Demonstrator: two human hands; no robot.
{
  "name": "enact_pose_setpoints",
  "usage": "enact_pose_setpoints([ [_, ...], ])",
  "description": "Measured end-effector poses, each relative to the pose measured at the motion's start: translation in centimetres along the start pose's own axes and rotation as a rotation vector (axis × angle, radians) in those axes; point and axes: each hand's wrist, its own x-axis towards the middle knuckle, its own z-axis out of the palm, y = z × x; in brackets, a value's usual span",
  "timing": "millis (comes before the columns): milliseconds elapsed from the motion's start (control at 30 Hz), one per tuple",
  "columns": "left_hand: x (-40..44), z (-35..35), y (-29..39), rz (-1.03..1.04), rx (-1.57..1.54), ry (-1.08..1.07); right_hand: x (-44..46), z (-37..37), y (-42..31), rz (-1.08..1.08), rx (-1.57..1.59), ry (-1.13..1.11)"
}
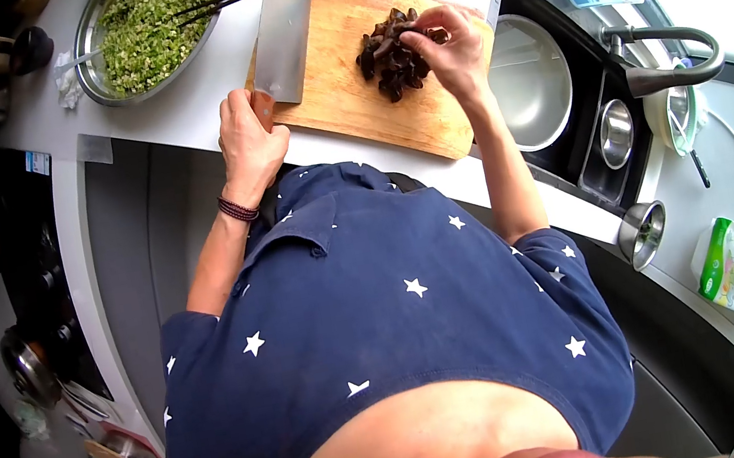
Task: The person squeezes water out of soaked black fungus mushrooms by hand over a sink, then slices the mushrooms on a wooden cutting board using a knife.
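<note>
My left hand (pixel 252 143) is wrapped round the wooden handle of a cleaver (pixel 286 44). Its broad blade lies over the left end of a wooden cutting board (pixel 345 106). On the right half of the board sits a small heap of dark brown, glossy wood ear mushrooms (pixel 387 61). My right hand (pixel 450 45) is at the right side of this heap, thumb and fingers pinched on a dark piece.
Left of the board stands a metal bowl (pixel 92 81) of chopped greens with black chopsticks (pixel 227 2) across it. To the right are a large metal bowl (pixel 537 84) in the sink, a faucet (pixel 680 70), a small steel bowl (pixel 641 232) and bottles by the window.
</note>
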Motion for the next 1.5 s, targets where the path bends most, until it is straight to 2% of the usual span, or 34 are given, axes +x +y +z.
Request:
enact_pose_setpoints([
  [67, 0.1, 0.1, -0.3, 0.016, 0.004, 0.004, 0.7, -0.1, 1.6, 0.007, 0.023, -0.037],
  [133, 0.1, 0.1, -0.1, 0.023, 0.016, 0.002, 1.0, 0.0, 1.5, 0.013, -0.085, -0.142],
  [233, -0.2, -0.1, 0.3, 0.030, 0.034, 0.000, 1.6, 0.8, 3.5, -0.247, -0.372, -0.148],
  [333, -0.1, -0.4, 1.1, 0.030, 0.027, -0.029, 2.7, 1.2, 5.2, -0.198, -0.259, -0.255],
  [367, -0.1, -0.7, 1.4, 0.041, 0.019, -0.054, 2.5, 1.1, 5.3, -0.232, -0.338, -0.309],
  [467, -0.1, -0.4, 1.9, -0.006, -0.085, -0.157, 2.1, 1.8, 5.2, -0.235, -0.064, -0.417],
  [533, -0.3, -0.1, 3.1, -0.048, -0.152, -0.226, 0.8, 2.5, 4.2, -0.209, -0.019, -0.359],
  [600, -1.2, 0.6, 3.6, -0.039, -0.161, -0.193, -0.7, 3.2, 2.9, -0.206, -0.044, -0.253],
  [667, -2.1, 1.0, 4.2, -0.040, -0.191, -0.211, -1.4, 3.4, 2.1, -0.357, -0.195, -0.271],
  [733, -3.0, 1.4, 4.8, -0.042, -0.245, -0.264, -1.6, 4.2, 2.5, -0.627, -0.321, -0.163],
  [867, -4.3, 2.8, 5.9, -0.013, -0.226, -0.275, -2.1, 3.5, 1.7, -0.651, -0.572, -0.179],
  [933, -4.9, 4.1, 6.3, -0.017, -0.273, -0.250, -2.0, 2.6, 2.6, -0.497, -0.599, -0.238],
  [1000, -5.8, 5.1, 7.5, -0.077, -0.360, -0.215, -2.0, 1.6, 3.5, -0.340, -0.547, -0.267],
  [1200, -8.9, 9.0, 11.5, -0.174, -0.519, -0.027, -0.4, 0.4, 6.5, -0.254, -0.337, -0.334],
  [1333, -9.7, 11.6, 12.3, -0.302, -0.650, 0.021, 0.5, 1.5, 6.6, -0.393, -0.183, -0.385],
  [1400, -9.6, 12.0, 12.6, -0.309, -0.658, 0.034, 1.0, 2.1, 6.2, -0.427, -0.086, -0.446],
  [1433, -9.5, 12.4, 12.4, -0.302, -0.646, 0.052, 0.8, 1.9, 5.2, -0.517, -0.118, -0.453],
  [1500, -9.5, 12.8, 11.7, -0.294, -0.656, 0.100, -0.2, 2.4, 4.7, -0.525, -0.102, -0.461],
])
